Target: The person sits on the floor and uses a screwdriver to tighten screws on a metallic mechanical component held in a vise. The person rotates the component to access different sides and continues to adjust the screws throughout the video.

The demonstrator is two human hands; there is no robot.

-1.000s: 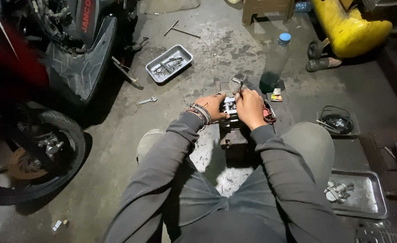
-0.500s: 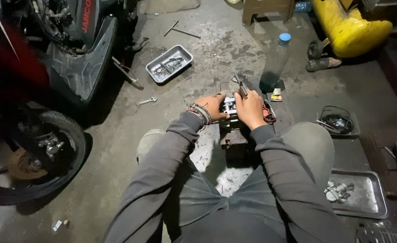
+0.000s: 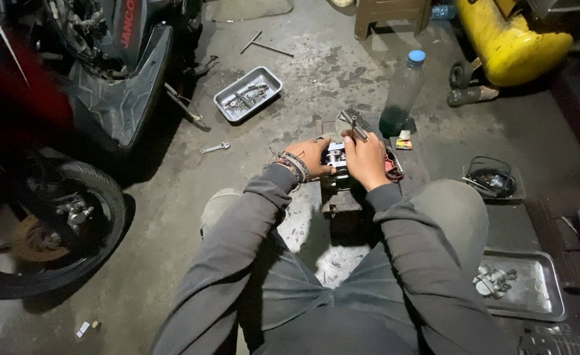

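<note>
A small silver metal engine part (image 3: 334,156) rests on a dark block (image 3: 340,200) between my knees. My left hand (image 3: 311,156), with bracelets at the wrist, grips the part from its left side. My right hand (image 3: 366,159) covers the part's right side and holds a slim metal tool (image 3: 354,123) that sticks up and away from me. Both grey sleeves reach forward over my lap. The face of the part under my right hand is hidden.
A motorcycle's front wheel (image 3: 37,230) and black bodywork (image 3: 119,92) fill the left. On the concrete floor lie a metal tray of parts (image 3: 247,93), a wrench (image 3: 214,148), a plastic bottle (image 3: 400,93), a yellow tank (image 3: 510,39), a second tray (image 3: 523,283) at right and a dark bowl (image 3: 493,179).
The metal tool in my right hand has tilted slightly; both hands stay on the part in the same place.
</note>
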